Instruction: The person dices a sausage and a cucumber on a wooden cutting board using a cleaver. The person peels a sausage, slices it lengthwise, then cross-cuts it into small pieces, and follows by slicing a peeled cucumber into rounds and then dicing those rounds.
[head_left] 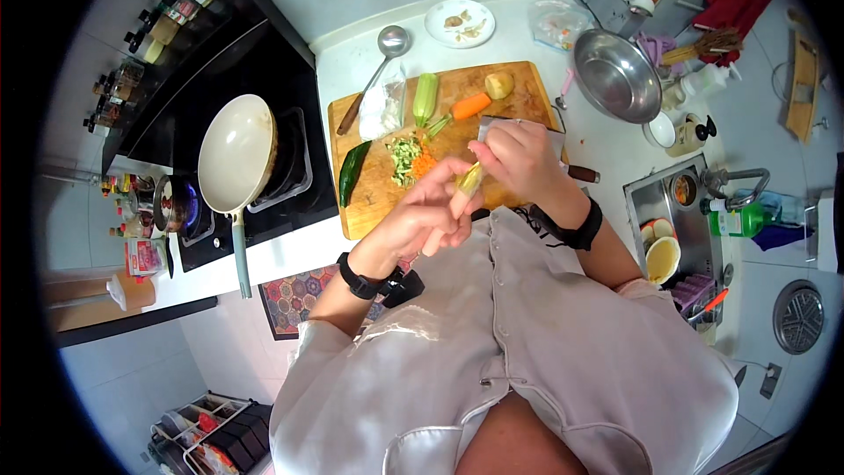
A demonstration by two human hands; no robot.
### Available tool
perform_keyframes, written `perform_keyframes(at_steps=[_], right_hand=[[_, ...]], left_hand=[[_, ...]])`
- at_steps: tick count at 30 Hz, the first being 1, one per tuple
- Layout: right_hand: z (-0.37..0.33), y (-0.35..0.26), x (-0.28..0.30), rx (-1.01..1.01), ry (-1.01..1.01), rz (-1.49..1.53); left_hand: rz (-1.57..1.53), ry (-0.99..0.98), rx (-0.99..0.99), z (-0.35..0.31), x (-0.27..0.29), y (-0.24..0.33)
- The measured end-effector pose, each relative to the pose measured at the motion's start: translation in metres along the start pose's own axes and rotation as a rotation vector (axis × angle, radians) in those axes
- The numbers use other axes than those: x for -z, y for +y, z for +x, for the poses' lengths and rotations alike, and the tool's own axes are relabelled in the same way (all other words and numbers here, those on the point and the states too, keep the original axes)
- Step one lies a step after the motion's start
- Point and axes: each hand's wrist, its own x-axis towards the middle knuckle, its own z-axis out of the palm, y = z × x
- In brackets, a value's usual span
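Observation:
Above the near edge of the wooden cutting board (pixel 360 220), my left hand (pixel 426 215) pinches a small yellow-green, pointed piece (pixel 470 179); its kind is unclear. My right hand (pixel 519 158) is closed at the piece's upper end, its fingertips partly hidden. On the board behind my hands lie chopped green and orange bits (pixel 409 161), a pale green squash piece (pixel 425 97), a carrot piece (pixel 470 106) and a round yellowish piece (pixel 499 84). A dark green cucumber piece (pixel 353 172) rests at the left. Beside my right wrist shows a knife's brown handle (pixel 583 174).
To the left, a white frying pan (pixel 236 151) sits on the black stove, near a small pot by a lit flame (pixel 189 208). A ladle (pixel 380 70) leans across the board's far left. At right are a steel bowl (pixel 617 76) and the sink (pixel 635 186).

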Motion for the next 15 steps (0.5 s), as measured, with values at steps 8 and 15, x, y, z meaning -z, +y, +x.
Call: perform_keyframes(at_steps=[8,15], right_hand=[[0.001,0.004,0.005,-0.01,-0.011,-0.022],[0.002,0.007,0.013,-0.048,-0.016,-0.083]], left_hand=[[0.012,-0.036,0.028,-0.001,0.002,0.001],[0.011,-0.08,0.078,-0.004,-0.002,0.004]])
